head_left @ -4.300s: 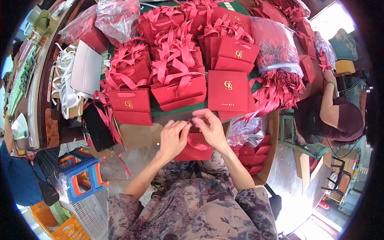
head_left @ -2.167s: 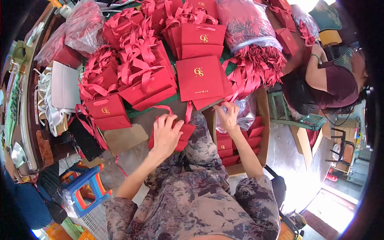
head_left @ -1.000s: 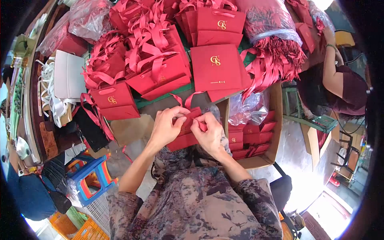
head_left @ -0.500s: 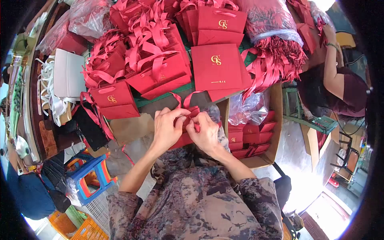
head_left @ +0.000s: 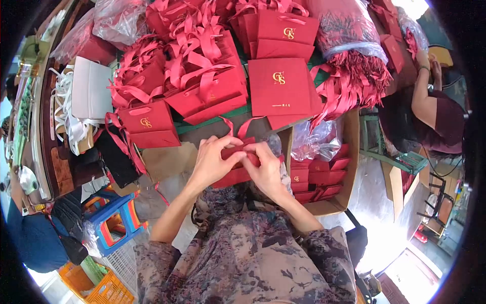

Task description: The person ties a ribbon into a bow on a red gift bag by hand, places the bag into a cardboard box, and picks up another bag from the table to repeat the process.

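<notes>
Over my lap lies a red paper bag (head_left: 232, 177), partly covered by both hands. A pink-red ribbon (head_left: 243, 126) loops up from its top edge. My left hand (head_left: 215, 161) pinches the bag's top from the left, thumb and fingers together. From the right, my right hand (head_left: 264, 167) grips the same edge, its thumb close to the left thumb. The ribbon ends between the fingers are hidden. Just beyond, a flat red bag with a gold logo (head_left: 280, 88) lies on the table.
Red bags with ribbon handles (head_left: 210, 93) crowd the table, beside a plastic-wrapped ribbon bundle (head_left: 349, 45). A cardboard box (head_left: 351, 167) of red bags stands right of my lap. Blue stools (head_left: 114, 223) are at left. A person's arm (head_left: 424, 96) reaches in at far right.
My right hand's fingers have shifted from a curled pinch to a straighter grip, with the thumb nearer my left thumb. The view has moved slightly, so the table items appear further right.
</notes>
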Available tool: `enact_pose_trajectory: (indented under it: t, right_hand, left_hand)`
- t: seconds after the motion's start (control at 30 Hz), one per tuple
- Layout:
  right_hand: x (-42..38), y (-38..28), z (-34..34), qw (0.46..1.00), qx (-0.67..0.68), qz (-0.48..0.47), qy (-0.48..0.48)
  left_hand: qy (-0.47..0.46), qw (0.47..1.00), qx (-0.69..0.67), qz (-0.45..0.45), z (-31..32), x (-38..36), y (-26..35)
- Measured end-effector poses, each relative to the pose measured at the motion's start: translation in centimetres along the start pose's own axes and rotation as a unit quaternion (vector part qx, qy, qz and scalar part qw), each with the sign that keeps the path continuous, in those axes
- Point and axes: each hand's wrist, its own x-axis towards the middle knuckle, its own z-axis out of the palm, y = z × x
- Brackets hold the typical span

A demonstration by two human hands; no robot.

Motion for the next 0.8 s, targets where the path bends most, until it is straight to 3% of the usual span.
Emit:
enact_pose_trajectory:
  t: [0.1, 0.27, 0.33, 0.4, 0.47, 0.7, 0.8]
  right_hand:
    - [0.7, -1.9, -3.2, 0.993, -0.030, 0.002, -0.113]
    - [4.4, -2.3, -5.5, 0.995, 0.054, 0.016, -0.076]
    - [5.9, -1.0, -5.6, 0.966, 0.033, -0.066, -0.248]
    - [6.8, 0.2, -5.4, 0.957, 0.034, -0.098, -0.270]
    - [7.6, 1.0, -5.6, 0.922, -0.031, -0.149, -0.357]
    - [8.9, 0.2, -6.3, 0.887, -0.039, -0.187, -0.420]
    - [9.4, 1.1, -6.4, 0.923, 0.065, -0.109, -0.363]
  left_hand:
    - [0.049, 0.998, 0.029, 0.034, 1.2, -0.1, -0.6]
    - [0.123, 0.985, 0.068, 0.100, 3.2, -1.1, 0.1]
    - [0.167, 0.966, 0.104, 0.171, 3.8, -1.8, 0.2]
    - [0.170, 0.959, 0.119, 0.192, 4.0, -2.6, 0.4]
    - [0.181, 0.946, 0.147, 0.227, 4.2, -3.1, 0.3]
    - [0.170, 0.940, 0.146, 0.257, 3.9, -3.0, 0.0]
    - [0.138, 0.953, 0.113, 0.244, 3.7, -3.0, 0.0]
